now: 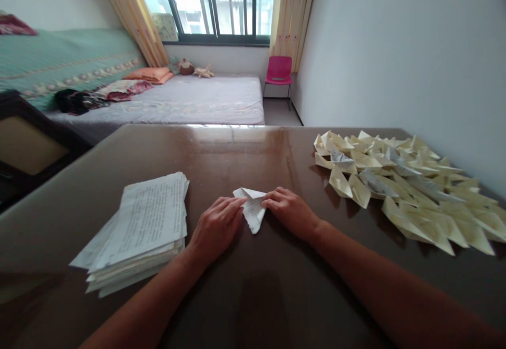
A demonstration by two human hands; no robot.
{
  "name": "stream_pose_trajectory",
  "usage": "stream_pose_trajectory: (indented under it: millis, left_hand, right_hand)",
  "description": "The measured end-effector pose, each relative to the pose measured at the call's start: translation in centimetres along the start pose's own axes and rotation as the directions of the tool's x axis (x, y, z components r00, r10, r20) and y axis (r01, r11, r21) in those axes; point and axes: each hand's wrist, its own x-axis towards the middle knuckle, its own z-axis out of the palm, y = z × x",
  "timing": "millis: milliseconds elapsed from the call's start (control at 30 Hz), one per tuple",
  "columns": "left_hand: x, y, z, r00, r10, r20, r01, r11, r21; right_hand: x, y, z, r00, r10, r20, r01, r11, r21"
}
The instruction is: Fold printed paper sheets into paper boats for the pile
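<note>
While the left hand (217, 223) and right hand (290, 213) pinch its opposite edges, a small white printed-paper triangle (255, 213), crisply creased, rests on the glossy brown table (245, 162); pointed cream paper boats (401, 183) crowd three o'clock, ragged white sheets (146, 220) nine.

we see daylight overexposing the window (211, 3) near twelve o'clock, glare streaking the table (256, 275), dimness toward six.
</note>
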Motion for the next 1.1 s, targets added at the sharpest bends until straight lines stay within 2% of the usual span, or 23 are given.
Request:
stream_pose_trajectory:
  millis: [67,167,333,467,600,767,900,1100]
  left_hand:
    - [0.0,-0.7,-0.3,0.999,-0.014,0.038,0.014,1.000,0.018]
    - [-0.2,-1.4,-0.3,0.984,0.044,0.174,-0.050,0.998,0.031]
    - [-0.3,-1.2,0.3,0.969,0.089,0.232,-0.100,0.994,0.037]
    - [-0.2,-0.6,0.3,0.952,0.202,0.232,-0.228,0.969,0.091]
    - [0.0,-0.1,0.2,0.933,0.265,0.244,-0.311,0.935,0.171]
    - [0.0,0.3,0.3,0.944,0.236,0.231,-0.281,0.942,0.185]
    - [-0.2,0.4,0.2,0.944,0.208,0.258,-0.252,0.955,0.154]
    - [-0.2,1.3,-0.5,0.917,0.187,0.352,-0.270,0.941,0.203]
  right_hand:
    - [-0.1,1.5,0.3,0.998,0.012,-0.065,-0.001,0.988,0.156]
    - [-0.2,2.9,0.6,0.993,0.008,-0.117,0.033,0.938,0.346]
    - [0.1,3.6,1.2,0.989,0.003,-0.150,0.071,0.875,0.480]
    - [0.3,3.6,1.2,0.989,-0.018,-0.144,0.084,0.879,0.469]
    - [0.0,3.0,-0.1,0.993,0.005,-0.114,0.045,0.900,0.433]
    - [-0.7,1.8,-2.1,0.999,-0.045,0.028,0.030,0.916,0.399]
    - [-0.9,1.5,-2.2,0.995,-0.077,0.067,0.042,0.907,0.418]
    - [-1.0,0.6,-3.3,0.969,-0.132,0.211,0.083,0.971,0.226]
